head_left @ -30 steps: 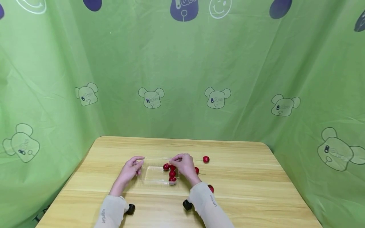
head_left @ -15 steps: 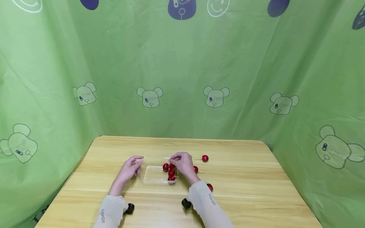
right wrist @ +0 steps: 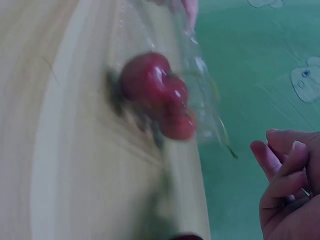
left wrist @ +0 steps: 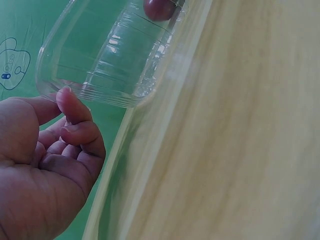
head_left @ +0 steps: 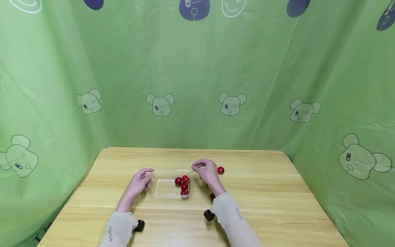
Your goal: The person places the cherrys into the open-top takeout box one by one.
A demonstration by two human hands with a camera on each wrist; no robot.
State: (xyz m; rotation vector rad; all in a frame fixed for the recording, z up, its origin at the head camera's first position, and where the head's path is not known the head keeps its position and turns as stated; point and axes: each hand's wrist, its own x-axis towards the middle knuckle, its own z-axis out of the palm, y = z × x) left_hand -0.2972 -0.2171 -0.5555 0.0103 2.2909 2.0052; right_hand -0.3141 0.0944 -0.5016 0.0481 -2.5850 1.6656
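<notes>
A clear plastic box sits on the table, with several red cherries gathered at its right end. My left hand pinches the box's left rim between thumb and forefinger, which the left wrist view also shows. Just off the right end is my right hand, its fingers loosely bent. In the right wrist view, a long cherry stem sticks out over the rim, and the fingertips are a small way from its tip with nothing between them.
One loose cherry lies beyond the right wrist on the wooden table. Another cherry shows partly beside the right sleeve. A green printed curtain surrounds the table's back and sides.
My right hand has moved right from over the box's right end and let go of a cherry there, baring its stem. The left hand keeps its hold on the rim.
</notes>
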